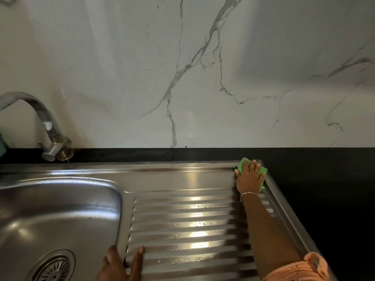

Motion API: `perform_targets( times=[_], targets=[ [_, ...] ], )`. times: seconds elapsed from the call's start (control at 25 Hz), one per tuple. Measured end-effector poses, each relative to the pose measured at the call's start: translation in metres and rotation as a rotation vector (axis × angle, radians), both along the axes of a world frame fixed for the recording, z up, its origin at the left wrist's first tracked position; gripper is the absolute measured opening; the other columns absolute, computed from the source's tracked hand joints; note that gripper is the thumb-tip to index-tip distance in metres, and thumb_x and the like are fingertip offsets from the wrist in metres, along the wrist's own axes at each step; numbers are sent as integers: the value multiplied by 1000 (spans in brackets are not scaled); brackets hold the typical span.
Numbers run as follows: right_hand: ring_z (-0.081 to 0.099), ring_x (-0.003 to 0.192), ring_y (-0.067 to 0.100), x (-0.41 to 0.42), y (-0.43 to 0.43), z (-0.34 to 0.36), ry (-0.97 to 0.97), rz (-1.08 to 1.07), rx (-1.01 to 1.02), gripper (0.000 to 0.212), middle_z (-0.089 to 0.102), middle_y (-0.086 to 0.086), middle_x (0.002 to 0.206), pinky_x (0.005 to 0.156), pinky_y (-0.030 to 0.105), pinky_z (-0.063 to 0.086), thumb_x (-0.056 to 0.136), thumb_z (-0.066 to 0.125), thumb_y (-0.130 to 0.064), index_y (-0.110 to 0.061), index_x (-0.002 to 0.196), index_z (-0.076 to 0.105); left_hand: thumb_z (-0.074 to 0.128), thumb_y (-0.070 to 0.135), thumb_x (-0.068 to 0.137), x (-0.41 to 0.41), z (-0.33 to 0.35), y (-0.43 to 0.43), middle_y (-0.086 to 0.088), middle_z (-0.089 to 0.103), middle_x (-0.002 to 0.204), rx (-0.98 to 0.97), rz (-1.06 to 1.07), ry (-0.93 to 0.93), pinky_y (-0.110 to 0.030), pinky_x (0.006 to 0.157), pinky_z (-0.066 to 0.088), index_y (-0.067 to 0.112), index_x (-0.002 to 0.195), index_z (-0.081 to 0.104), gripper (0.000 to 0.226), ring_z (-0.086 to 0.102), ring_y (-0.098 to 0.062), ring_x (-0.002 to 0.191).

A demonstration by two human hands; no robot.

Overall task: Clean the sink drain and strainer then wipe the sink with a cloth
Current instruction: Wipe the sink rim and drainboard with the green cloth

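A stainless steel sink [60, 209] fills the lower left, with its round slotted drain strainer [53, 267] seated in the basin floor. To the right lies the ribbed drainboard [182, 230], with a few water drops on it. My right hand [248, 177] presses flat on a green cloth [263, 171] at the far right corner of the drainboard. My left hand [119, 264] rests with spread fingers on the near edge between basin and drainboard, holding nothing.
A curved chrome tap [48, 126] stands at the back left on the black countertop [324, 179]. A white marble-patterned wall [182, 67] rises behind. A bit of a teal object [2, 145] shows at the left edge.
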State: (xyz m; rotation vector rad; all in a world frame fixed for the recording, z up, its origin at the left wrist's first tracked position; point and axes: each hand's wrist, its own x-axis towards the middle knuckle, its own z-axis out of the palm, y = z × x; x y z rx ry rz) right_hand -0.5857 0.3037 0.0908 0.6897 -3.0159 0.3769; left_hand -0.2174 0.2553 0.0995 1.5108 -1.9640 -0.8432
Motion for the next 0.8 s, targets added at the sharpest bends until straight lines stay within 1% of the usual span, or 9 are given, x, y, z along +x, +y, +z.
perform_targets(
  times=[0.12, 0.24, 0.48, 0.6, 0.64, 0.68, 0.72, 0.8],
  targets=[
    [2, 145, 36, 7, -9, -1, -22, 25, 56, 55, 4, 19, 157, 117, 53, 7, 100, 28, -31, -10, 147, 9, 1, 97, 45, 0, -4, -5, -33, 64, 71, 31, -16, -31, -41, 55, 51, -11, 90, 57, 129, 63, -42, 54],
    [3, 145, 36, 19, -20, -1, -34, 82, 84, 56, 1, 19, 157, 118, 50, 9, 100, 27, -31, -10, 147, 5, 2, 97, 46, 0, -5, -6, -32, 63, 68, 35, -31, -22, -41, 54, 52, -12, 87, 55, 128, 62, -39, 50],
    [1, 146, 34, 56, -46, -2, -39, 184, 75, 58, -3, 18, 157, 119, 47, 8, 100, 26, -32, -12, 148, -1, -3, 98, 36, 0, -2, -7, -32, 66, 83, 34, 36, -68, -40, 60, 52, -9, 99, 56, 138, 66, -44, 63],
    [2, 146, 33, 79, -63, -3, -21, 240, 77, 58, -3, 17, 158, 119, 47, 9, 100, 25, -33, -13, 148, -1, 12, 93, 40, 1, -5, -6, -31, 67, 91, 56, 16, -113, -41, 65, 55, -7, 108, 55, 128, 67, -43, 68],
    [1, 146, 33, 87, -70, -4, -16, 259, 76, 59, -3, 17, 158, 119, 47, 9, 100, 26, -34, -13, 148, -1, 12, 93, 41, 1, -7, -7, -31, 66, 89, 76, 15, -118, -42, 64, 55, -7, 109, 55, 129, 67, -43, 67],
    [1, 146, 33, 95, -77, -5, -10, 275, 74, 59, -3, 17, 158, 119, 47, 8, 100, 26, -34, -13, 148, -1, 7, 96, 41, 1, -9, -9, -32, 66, 85, 104, 3, -105, -41, 60, 55, -8, 107, 56, 132, 66, -43, 62],
    [1, 146, 33, 103, -84, -6, -2, 286, 70, 59, -3, 17, 158, 120, 47, 8, 100, 27, -34, -13, 147, -1, 1, 97, 45, 1, -10, -12, -33, 65, 78, 114, -29, -89, -42, 54, 53, -10, 101, 58, 134, 64, -43, 55],
    [1, 146, 33, 121, -99, -7, 6, 303, 66, 61, -3, 17, 158, 120, 46, 8, 99, 27, -35, -12, 147, -2, 2, 90, 62, -1, -19, -18, -32, 61, 60, 68, -106, -77, -42, 38, 50, -15, 83, 62, 122, 56, -40, 37]
  ],
)
